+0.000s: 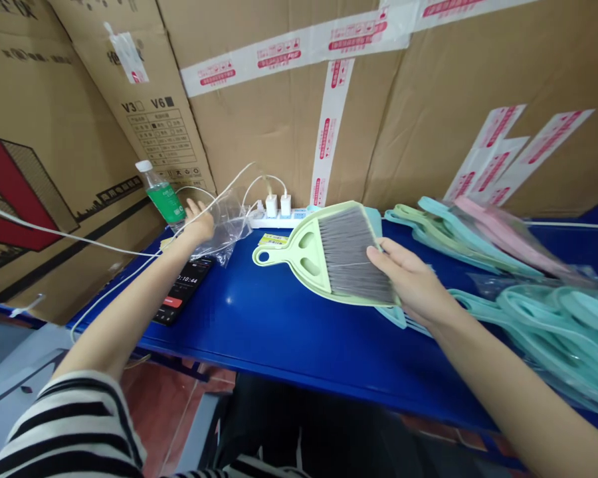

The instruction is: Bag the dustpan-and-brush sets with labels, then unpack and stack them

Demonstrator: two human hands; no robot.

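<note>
My right hand (pixel 403 269) grips the bristle end of a light green brush and dustpan set (pixel 311 255), thumb on top of the grey bristles. The set is held above the blue table (pixel 259 318), its looped handle pointing left. At the back left, my left hand (pixel 198 222) reaches over a clear plastic bag (pixel 224 232), fingers apart. Whether it touches the bag I cannot tell. A bottle with a green label (pixel 164 199) leans just left of that hand, and a phone (pixel 185 285) showing a timer lies below the forearm.
Bagged turquoise sets (pixel 553 325) lie at the right, with green, blue and pink ones (pixel 508 242) behind them. A white power strip (pixel 279 219) with plugs sits at the back. White cables (pixel 104 249) cross the left side. Cardboard boxes (pixel 279 119) stand behind the table.
</note>
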